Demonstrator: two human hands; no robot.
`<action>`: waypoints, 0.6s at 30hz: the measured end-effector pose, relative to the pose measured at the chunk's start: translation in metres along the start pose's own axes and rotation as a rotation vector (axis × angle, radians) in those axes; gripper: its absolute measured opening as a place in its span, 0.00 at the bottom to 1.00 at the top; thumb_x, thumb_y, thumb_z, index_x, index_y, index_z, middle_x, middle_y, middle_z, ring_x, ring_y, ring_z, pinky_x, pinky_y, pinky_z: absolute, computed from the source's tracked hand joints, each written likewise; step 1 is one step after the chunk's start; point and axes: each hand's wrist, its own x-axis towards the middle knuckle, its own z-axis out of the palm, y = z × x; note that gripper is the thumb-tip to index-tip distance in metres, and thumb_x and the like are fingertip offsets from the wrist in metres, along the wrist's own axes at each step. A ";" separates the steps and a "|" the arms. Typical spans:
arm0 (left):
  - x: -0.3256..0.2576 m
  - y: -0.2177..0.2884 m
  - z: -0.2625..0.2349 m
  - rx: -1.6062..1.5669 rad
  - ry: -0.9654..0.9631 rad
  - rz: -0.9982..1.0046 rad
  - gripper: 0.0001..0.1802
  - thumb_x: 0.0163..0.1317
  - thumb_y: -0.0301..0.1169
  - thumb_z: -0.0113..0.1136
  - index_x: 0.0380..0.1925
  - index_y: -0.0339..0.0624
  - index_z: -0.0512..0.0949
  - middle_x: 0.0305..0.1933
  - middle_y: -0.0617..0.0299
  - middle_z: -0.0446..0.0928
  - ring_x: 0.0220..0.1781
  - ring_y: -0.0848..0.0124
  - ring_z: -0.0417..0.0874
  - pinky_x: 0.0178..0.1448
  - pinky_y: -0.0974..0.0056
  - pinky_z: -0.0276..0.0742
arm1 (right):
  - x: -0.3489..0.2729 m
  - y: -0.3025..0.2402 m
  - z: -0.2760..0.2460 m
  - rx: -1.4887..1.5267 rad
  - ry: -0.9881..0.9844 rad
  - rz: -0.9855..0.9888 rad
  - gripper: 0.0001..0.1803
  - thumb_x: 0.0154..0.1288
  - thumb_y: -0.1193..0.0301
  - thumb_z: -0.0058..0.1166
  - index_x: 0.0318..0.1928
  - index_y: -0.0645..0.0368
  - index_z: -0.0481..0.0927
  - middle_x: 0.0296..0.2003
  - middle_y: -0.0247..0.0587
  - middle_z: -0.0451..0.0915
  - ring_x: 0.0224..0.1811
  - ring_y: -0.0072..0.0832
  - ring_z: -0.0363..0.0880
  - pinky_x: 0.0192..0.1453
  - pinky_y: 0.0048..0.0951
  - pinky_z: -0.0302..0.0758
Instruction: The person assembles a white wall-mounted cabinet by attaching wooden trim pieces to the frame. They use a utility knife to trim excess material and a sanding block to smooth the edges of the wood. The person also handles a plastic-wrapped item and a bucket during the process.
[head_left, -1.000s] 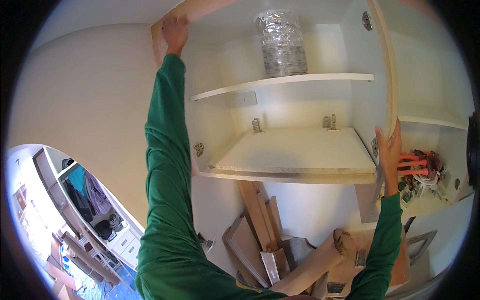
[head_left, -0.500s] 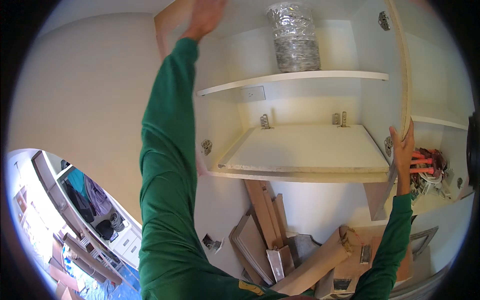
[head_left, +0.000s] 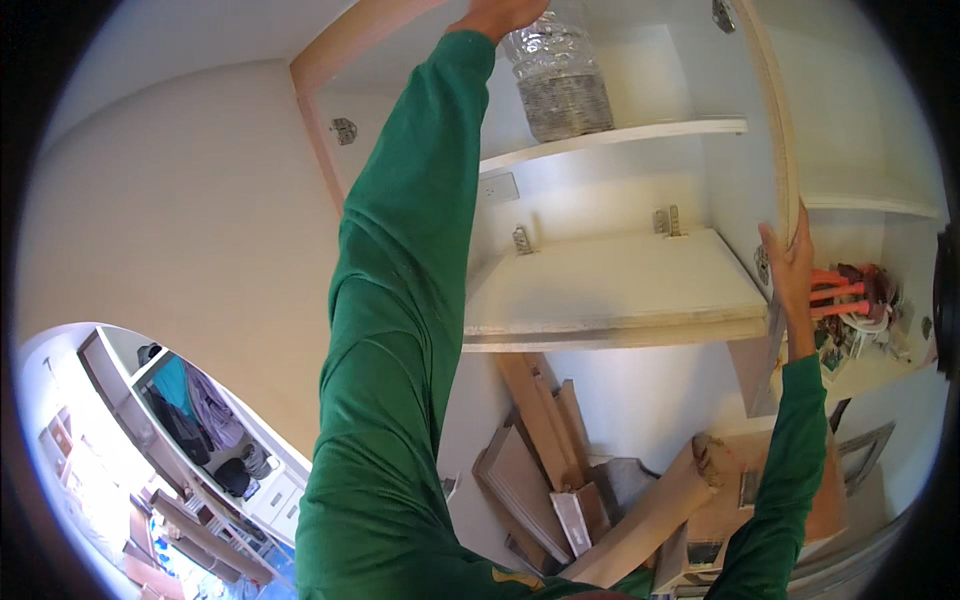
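My left hand (head_left: 503,14) reaches up to the top edge of the view, in front of the upper part of a silver flexible foil duct (head_left: 565,95). Its fingers are mostly cut off, so I cannot tell whether they touch the duct. The duct stands upright, squashed into tight rings at its base, on a white cabinet shelf (head_left: 690,128). Lower right, my right hand (head_left: 792,268) grips the front edge of the cabinet's upright side panel (head_left: 778,120), thumb on one face and fingers round the other. Below the shelf lies a loose white door panel (head_left: 610,275) with metal hinges.
Red-handled items and clutter (head_left: 850,300) fill the right compartment. Under the cabinet lean boards (head_left: 535,420), a rolled brown sheet (head_left: 650,510) and a wooden box (head_left: 810,490). A wall socket (head_left: 500,187) sits behind the shelf. Far left, a wardrobe (head_left: 195,410) holds clothes.
My left hand has moved right, from the cabinet's left side to in front of the duct's top. The right hand keeps its grip on the panel. The view has shifted slightly.
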 end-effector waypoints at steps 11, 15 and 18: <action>-0.187 -0.190 -0.115 0.117 0.206 -0.308 0.20 0.71 0.42 0.48 0.45 0.34 0.78 0.51 0.39 0.79 0.53 0.43 0.76 0.60 0.43 0.67 | -0.002 0.004 -0.005 0.045 -0.008 -0.107 0.35 0.71 0.72 0.60 0.73 0.67 0.61 0.59 0.46 0.75 0.58 0.32 0.74 0.65 0.31 0.70; -0.186 -0.193 -0.123 0.007 0.064 -0.594 0.23 0.71 0.43 0.48 0.46 0.30 0.77 0.54 0.38 0.77 0.58 0.43 0.75 0.64 0.44 0.66 | -0.005 0.002 0.000 0.014 0.064 -0.129 0.36 0.68 0.71 0.61 0.73 0.65 0.63 0.55 0.52 0.80 0.54 0.35 0.79 0.60 0.34 0.75; -0.142 -0.153 -0.087 0.192 0.086 -0.355 0.23 0.73 0.44 0.48 0.48 0.32 0.77 0.52 0.39 0.77 0.56 0.44 0.75 0.62 0.43 0.65 | -0.005 -0.001 0.006 0.000 0.070 -0.205 0.36 0.68 0.71 0.62 0.72 0.64 0.63 0.53 0.52 0.81 0.51 0.34 0.81 0.58 0.34 0.76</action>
